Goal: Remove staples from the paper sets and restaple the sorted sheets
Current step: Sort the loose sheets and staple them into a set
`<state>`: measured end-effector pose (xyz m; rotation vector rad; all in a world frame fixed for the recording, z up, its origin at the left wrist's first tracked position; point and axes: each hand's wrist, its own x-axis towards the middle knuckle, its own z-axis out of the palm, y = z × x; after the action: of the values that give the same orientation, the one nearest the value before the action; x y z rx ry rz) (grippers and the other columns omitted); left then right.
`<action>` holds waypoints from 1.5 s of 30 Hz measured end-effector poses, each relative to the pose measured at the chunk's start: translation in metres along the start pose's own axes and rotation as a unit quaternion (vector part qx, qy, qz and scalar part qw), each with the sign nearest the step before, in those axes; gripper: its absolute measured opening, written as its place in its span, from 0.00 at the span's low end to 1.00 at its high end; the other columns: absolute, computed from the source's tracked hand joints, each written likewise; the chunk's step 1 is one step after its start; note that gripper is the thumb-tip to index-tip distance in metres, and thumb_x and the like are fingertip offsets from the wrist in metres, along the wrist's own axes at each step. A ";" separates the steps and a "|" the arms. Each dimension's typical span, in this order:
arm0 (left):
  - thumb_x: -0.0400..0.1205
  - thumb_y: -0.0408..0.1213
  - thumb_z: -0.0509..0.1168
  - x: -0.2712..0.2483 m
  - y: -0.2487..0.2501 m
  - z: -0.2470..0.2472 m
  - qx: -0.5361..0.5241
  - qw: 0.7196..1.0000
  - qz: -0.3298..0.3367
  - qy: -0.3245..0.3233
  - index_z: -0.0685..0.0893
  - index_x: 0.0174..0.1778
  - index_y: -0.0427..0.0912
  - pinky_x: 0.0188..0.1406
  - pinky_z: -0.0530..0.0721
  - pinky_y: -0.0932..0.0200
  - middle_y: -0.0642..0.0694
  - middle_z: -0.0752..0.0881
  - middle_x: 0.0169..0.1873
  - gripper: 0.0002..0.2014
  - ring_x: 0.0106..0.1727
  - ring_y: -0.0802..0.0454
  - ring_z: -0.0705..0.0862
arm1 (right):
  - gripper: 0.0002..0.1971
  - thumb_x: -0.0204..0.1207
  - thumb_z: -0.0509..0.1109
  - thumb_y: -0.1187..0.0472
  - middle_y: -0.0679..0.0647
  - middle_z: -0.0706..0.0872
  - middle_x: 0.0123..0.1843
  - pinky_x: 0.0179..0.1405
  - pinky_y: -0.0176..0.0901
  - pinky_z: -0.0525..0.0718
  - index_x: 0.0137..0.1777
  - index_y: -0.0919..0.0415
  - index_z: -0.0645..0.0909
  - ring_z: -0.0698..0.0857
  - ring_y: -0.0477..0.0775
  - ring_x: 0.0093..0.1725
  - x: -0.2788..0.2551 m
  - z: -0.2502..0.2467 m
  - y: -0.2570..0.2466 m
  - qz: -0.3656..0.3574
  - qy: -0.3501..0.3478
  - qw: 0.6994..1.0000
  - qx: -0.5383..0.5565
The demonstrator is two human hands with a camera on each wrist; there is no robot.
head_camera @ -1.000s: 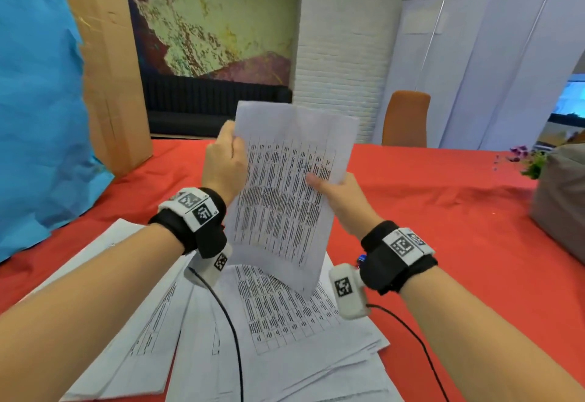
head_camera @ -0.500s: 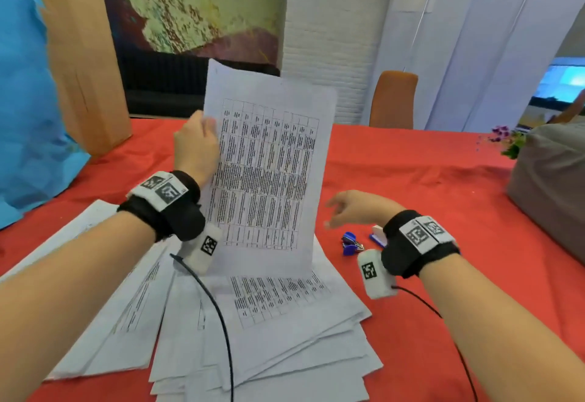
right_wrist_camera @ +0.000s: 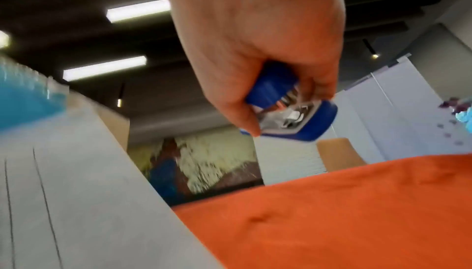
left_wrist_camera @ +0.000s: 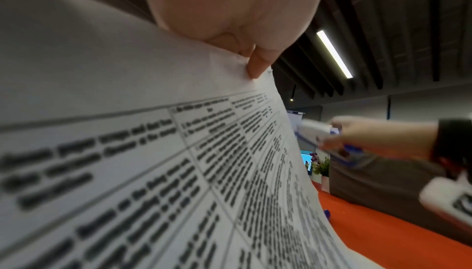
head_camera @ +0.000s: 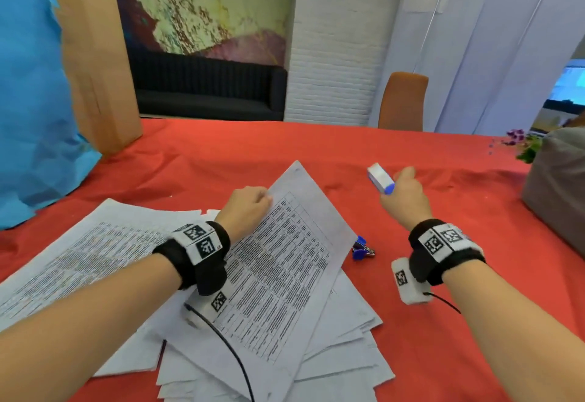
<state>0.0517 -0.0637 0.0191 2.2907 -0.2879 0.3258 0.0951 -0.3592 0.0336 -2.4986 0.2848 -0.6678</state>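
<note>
Loose printed sheets (head_camera: pixel 332 347) fan across the red desk (head_camera: pixel 443 322). Left hand (head_camera: pixel 245 208) pinches the top-left corner of the paper set (head_camera: pixel 278 262), holding it flat on the pile, likely to present that corner for stapling. Blue staple remover (head_camera: pixel 362 248) lies beside the pile. Farther out, right hand (head_camera: pixel 405 199) grips the blue-white stapler (head_camera: pixel 381 178) above the desk. Half a second ago the set was upright and the right hand empty.

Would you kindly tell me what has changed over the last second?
The right hand let go of the printed sheet and picked up the stapler. The left hand lowered the sheet onto the paper pile, still pinching it. The staple remover stayed put.
</note>
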 end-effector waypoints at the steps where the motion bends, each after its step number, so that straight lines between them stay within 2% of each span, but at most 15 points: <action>1: 0.84 0.35 0.54 0.000 0.002 0.000 -0.003 1.000 0.007 0.003 0.66 0.30 0.41 0.29 0.58 0.56 0.48 0.68 0.26 0.15 0.28 0.51 0.64 | 0.24 0.69 0.74 0.61 0.65 0.83 0.57 0.53 0.55 0.79 0.62 0.67 0.71 0.83 0.64 0.55 0.003 -0.001 -0.016 -0.009 0.023 0.996 0.085; 3: 0.83 0.35 0.54 -0.001 0.003 0.003 -0.011 1.000 0.014 0.008 0.67 0.30 0.41 0.29 0.57 0.56 0.48 0.67 0.26 0.14 0.28 0.51 0.63 | 0.21 0.66 0.76 0.59 0.58 0.83 0.50 0.47 0.51 0.82 0.58 0.62 0.76 0.82 0.58 0.46 0.000 0.001 -0.052 -0.010 0.026 0.963 0.269; 5: 0.83 0.36 0.54 -0.002 0.003 0.006 -0.016 1.000 0.023 0.008 0.67 0.30 0.41 0.29 0.58 0.56 0.47 0.67 0.26 0.14 0.27 0.51 0.62 | 0.12 0.72 0.75 0.62 0.52 0.82 0.40 0.37 0.42 0.81 0.53 0.59 0.77 0.80 0.49 0.36 -0.012 0.012 -0.084 0.006 -0.009 0.893 0.449; 7: 0.82 0.36 0.55 -0.004 0.005 0.008 -0.015 0.999 0.028 0.013 0.66 0.29 0.42 0.29 0.58 0.56 0.48 0.66 0.25 0.15 0.27 0.51 0.62 | 0.08 0.76 0.72 0.63 0.49 0.82 0.38 0.34 0.34 0.80 0.53 0.57 0.78 0.80 0.44 0.34 -0.025 0.024 -0.107 -0.002 -0.025 0.863 0.504; 13: 0.83 0.36 0.55 -0.005 0.007 0.004 0.011 0.998 0.040 0.038 0.65 0.26 0.42 0.28 0.60 0.53 0.48 0.68 0.22 0.17 0.27 0.49 0.65 | 0.09 0.71 0.71 0.49 0.49 0.80 0.35 0.40 0.50 0.81 0.37 0.52 0.77 0.79 0.49 0.36 -0.040 0.051 -0.139 -0.040 -0.053 0.880 0.469; 19: 0.84 0.37 0.55 -0.010 0.008 0.002 0.012 0.998 0.053 0.044 0.66 0.25 0.45 0.28 0.61 0.55 0.51 0.69 0.21 0.19 0.25 0.51 0.66 | 0.24 0.79 0.66 0.46 0.43 0.69 0.22 0.25 0.36 0.67 0.24 0.53 0.66 0.68 0.42 0.21 -0.038 0.054 -0.155 -0.054 0.007 0.911 0.408; 24: 0.84 0.36 0.53 -0.006 -0.004 -0.006 0.024 0.999 0.024 0.039 0.66 0.27 0.43 0.27 0.62 0.54 0.48 0.69 0.24 0.17 0.27 0.50 0.67 | 0.17 0.73 0.69 0.41 0.48 0.80 0.32 0.37 0.47 0.78 0.35 0.54 0.78 0.78 0.49 0.32 -0.030 0.061 -0.161 0.028 -0.069 0.878 0.472; 26: 0.84 0.34 0.53 -0.001 -0.020 -0.020 0.027 0.999 -0.006 0.042 0.65 0.28 0.42 0.32 0.60 0.54 0.46 0.71 0.27 0.17 0.32 0.47 0.68 | 0.14 0.73 0.70 0.43 0.50 0.82 0.36 0.40 0.48 0.79 0.42 0.55 0.82 0.80 0.51 0.36 -0.017 0.057 -0.158 0.061 -0.050 0.861 0.502; 28: 0.84 0.30 0.54 0.004 -0.046 -0.045 0.061 0.995 -0.048 0.057 0.64 0.26 0.43 0.36 0.60 0.53 0.36 0.77 0.32 0.18 0.39 0.41 0.74 | 0.18 0.72 0.71 0.45 0.52 0.83 0.40 0.44 0.50 0.80 0.50 0.60 0.83 0.82 0.55 0.40 -0.001 0.057 -0.145 0.098 -0.045 0.882 0.459; 30: 0.84 0.29 0.55 0.004 -0.080 -0.078 0.101 0.987 -0.115 0.052 0.70 0.28 0.40 0.42 0.68 0.50 0.26 0.82 0.44 0.16 0.49 0.34 0.80 | 0.27 0.66 0.73 0.42 0.56 0.83 0.45 0.48 0.51 0.83 0.56 0.65 0.82 0.84 0.60 0.46 0.006 0.071 -0.116 0.140 -0.111 0.925 0.336; 33: 0.83 0.29 0.55 -0.004 -0.138 -0.123 0.141 0.964 -0.218 0.052 0.82 0.42 0.30 0.52 0.74 0.50 0.26 0.83 0.50 0.11 0.58 0.32 0.81 | 0.28 0.63 0.77 0.42 0.60 0.84 0.45 0.43 0.47 0.78 0.53 0.64 0.81 0.86 0.60 0.46 0.000 0.096 -0.064 0.176 -0.220 0.940 0.192; 36: 0.83 0.28 0.56 -0.020 -0.185 -0.155 0.198 0.939 -0.279 0.043 0.83 0.52 0.24 0.60 0.74 0.49 0.24 0.82 0.56 0.13 0.61 0.30 0.79 | 0.28 0.75 0.70 0.45 0.66 0.84 0.52 0.47 0.45 0.75 0.61 0.72 0.80 0.85 0.63 0.56 -0.008 0.100 -0.036 0.177 -0.227 0.956 0.051; 40: 0.80 0.27 0.61 -0.026 -0.229 -0.178 0.243 0.906 -0.343 0.057 0.83 0.59 0.27 0.67 0.73 0.46 0.27 0.81 0.63 0.14 0.65 0.31 0.78 | 0.25 0.78 0.68 0.48 0.66 0.85 0.60 0.50 0.46 0.78 0.63 0.72 0.80 0.83 0.65 0.62 -0.005 0.092 -0.032 0.141 -0.232 0.959 -0.085; 43: 0.74 0.29 0.68 -0.023 -0.215 -0.172 0.250 0.894 -0.353 0.115 0.81 0.60 0.28 0.63 0.77 0.44 0.25 0.81 0.60 0.18 0.63 0.28 0.79 | 0.14 0.79 0.65 0.54 0.64 0.84 0.64 0.56 0.46 0.78 0.54 0.66 0.80 0.81 0.65 0.65 -0.004 0.092 -0.040 0.090 -0.226 0.951 -0.189; 45: 0.74 0.28 0.69 -0.017 -0.183 -0.149 0.194 0.928 -0.289 0.136 0.76 0.69 0.30 0.66 0.76 0.45 0.28 0.78 0.66 0.25 0.66 0.32 0.78 | 0.16 0.77 0.64 0.57 0.63 0.78 0.68 0.65 0.51 0.75 0.61 0.64 0.78 0.74 0.66 0.70 -0.003 0.100 -0.053 0.032 -0.187 0.961 -0.203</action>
<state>0.0703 0.1697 -0.0140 2.5398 0.6387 0.4096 0.1472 -0.2693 -0.0124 -2.9216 0.3896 -0.1026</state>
